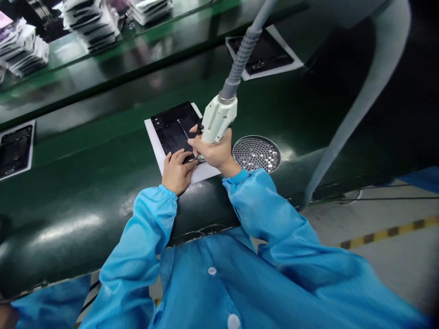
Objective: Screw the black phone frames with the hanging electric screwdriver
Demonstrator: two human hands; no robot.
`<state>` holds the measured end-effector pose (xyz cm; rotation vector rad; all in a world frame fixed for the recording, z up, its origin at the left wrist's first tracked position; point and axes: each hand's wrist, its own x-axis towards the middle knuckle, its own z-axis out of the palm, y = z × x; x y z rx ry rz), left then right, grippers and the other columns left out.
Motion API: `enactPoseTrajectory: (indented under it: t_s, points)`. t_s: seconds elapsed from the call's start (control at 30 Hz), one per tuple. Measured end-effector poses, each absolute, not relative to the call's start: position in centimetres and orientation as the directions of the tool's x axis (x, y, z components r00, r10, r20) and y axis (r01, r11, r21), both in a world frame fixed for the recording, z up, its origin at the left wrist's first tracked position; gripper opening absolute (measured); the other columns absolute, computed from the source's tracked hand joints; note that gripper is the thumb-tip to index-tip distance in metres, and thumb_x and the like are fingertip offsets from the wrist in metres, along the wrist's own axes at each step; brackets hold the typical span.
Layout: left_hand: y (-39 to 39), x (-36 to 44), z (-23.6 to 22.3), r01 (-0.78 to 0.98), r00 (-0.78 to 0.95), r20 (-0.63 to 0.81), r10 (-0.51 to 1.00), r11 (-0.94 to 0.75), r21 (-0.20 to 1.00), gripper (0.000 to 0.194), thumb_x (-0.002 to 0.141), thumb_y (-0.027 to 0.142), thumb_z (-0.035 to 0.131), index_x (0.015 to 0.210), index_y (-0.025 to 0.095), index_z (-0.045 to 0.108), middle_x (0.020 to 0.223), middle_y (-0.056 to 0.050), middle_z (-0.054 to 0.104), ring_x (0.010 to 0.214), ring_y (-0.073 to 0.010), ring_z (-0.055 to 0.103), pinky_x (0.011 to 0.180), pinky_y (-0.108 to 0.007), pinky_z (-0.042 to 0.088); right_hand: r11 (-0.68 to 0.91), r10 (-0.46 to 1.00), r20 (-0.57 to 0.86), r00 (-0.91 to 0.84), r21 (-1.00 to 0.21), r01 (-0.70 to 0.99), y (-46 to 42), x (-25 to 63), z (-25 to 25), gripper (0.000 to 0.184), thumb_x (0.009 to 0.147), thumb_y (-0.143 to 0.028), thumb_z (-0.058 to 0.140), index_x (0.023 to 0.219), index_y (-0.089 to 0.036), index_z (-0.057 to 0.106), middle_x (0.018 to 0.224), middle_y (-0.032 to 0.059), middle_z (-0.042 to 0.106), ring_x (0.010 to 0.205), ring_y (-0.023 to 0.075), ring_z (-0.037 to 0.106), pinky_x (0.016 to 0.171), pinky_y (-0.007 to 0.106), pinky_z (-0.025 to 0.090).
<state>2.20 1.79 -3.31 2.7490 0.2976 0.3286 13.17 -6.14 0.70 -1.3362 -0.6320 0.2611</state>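
A black flat panel [173,128] lies on a white sheet [156,146] on the dark green belt. My right hand [214,153] is wrapped round a white power tool [219,118] with a grey ribbed hose [242,57], its tip down at the panel's near edge. My left hand [176,170] rests flat with its fingers on the panel's near corner, beside the tool tip. Both my sleeves are bright blue.
A round perforated metal plate [256,153] sits in the belt just right of my hands. More black panels on white sheets lie at the far right [264,55] and far left [15,150]. Stacks of parts [91,20] stand on the shelf behind. A grey hose [360,105] curves down on the right.
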Motion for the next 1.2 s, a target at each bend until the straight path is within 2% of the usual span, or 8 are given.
enactPoseTrajectory:
  t_s: [0.27,0.43,0.63,0.8,0.9,1.03,1.2]
  points:
    - [1.7,2.2,-3.0,0.169,0.953,0.178,0.246,-0.917,0.362,0.023,0.089,0.025,0.057,0.106,0.031,0.072,0.127,-0.005,0.060,0.130,-0.0267,0.044,0.110,-0.053,0.027,0.225,0.509,0.304,0.805,-0.950,0.217,-6.2,13.1,0.7,0.021,0.063,-0.029,0.066,0.083,-0.023,0.061,0.048,-0.0068,0.053,0.042,0.0125,0.050,0.054,0.033,0.052]
    - [1.9,2.0,-3.2,0.164,0.949,0.196,0.246,-0.919,0.359,0.022,0.090,0.027,0.057,0.105,0.031,0.071,0.127,-0.005,0.061,0.130,-0.0264,0.044,0.111,-0.053,0.026,0.161,0.478,0.291,0.829,-0.957,0.243,-7.2,14.1,1.8,0.021,0.066,-0.037,0.070,0.078,-0.025,0.058,0.047,-0.0063,0.051,0.044,0.0135,0.052,0.054,0.034,0.053]
    - [2.1,2.0,-3.4,0.150,0.941,0.235,0.245,-0.921,0.360,0.021,0.089,0.026,0.058,0.105,0.028,0.071,0.127,-0.006,0.061,0.129,-0.0263,0.046,0.110,-0.053,0.027,0.193,0.344,0.380,0.859,-0.923,0.332,-10.9,19.0,2.0,0.031,0.064,-0.045,0.075,0.077,-0.025,0.055,0.046,-0.0080,0.046,0.039,0.0112,0.048,0.045,0.030,0.047]
    - [2.4,1.9,-3.7,0.140,0.933,0.262,0.245,-0.922,0.361,0.022,0.088,0.026,0.058,0.105,0.028,0.072,0.126,-0.007,0.062,0.128,-0.0266,0.048,0.111,-0.053,0.028,0.214,0.215,0.400,0.891,-0.909,0.357,-13.2,22.4,1.3,0.023,0.064,-0.035,0.073,0.073,-0.024,0.053,0.043,-0.0087,0.042,0.038,0.0101,0.044,0.043,0.030,0.042]
    - [2.6,1.8,-3.9,0.137,0.931,0.274,0.240,-0.928,0.347,0.022,0.089,0.026,0.057,0.105,0.028,0.072,0.127,-0.007,0.062,0.128,-0.0266,0.048,0.110,-0.053,0.029,0.205,0.175,0.392,0.903,-0.912,0.356,-13.1,23.4,0.5,0.024,0.062,-0.035,0.072,0.072,-0.024,0.053,0.043,-0.0087,0.040,0.037,0.0107,0.043,0.041,0.030,0.039]
    - [2.7,1.7,-3.9,0.130,0.929,0.285,0.235,-0.930,0.343,0.022,0.089,0.027,0.056,0.104,0.027,0.072,0.126,-0.008,0.062,0.128,-0.0273,0.048,0.110,-0.054,0.029,0.136,0.236,0.403,0.884,-0.915,0.381,-12.5,24.0,-0.5,0.027,0.067,-0.042,0.068,0.079,-0.024,0.052,0.051,-0.0067,0.042,0.045,0.0118,0.048,0.048,0.032,0.044]
    - [2.6,1.7,-3.8,0.120,0.927,0.299,0.228,-0.933,0.340,0.023,0.089,0.027,0.055,0.105,0.027,0.072,0.126,-0.007,0.063,0.128,-0.0270,0.048,0.110,-0.054,0.029,0.174,0.282,0.411,0.867,-0.911,0.375,-11.9,23.6,-0.5,0.026,0.068,-0.040,0.070,0.078,-0.024,0.051,0.053,-0.0058,0.043,0.045,0.0115,0.048,0.046,0.031,0.044]
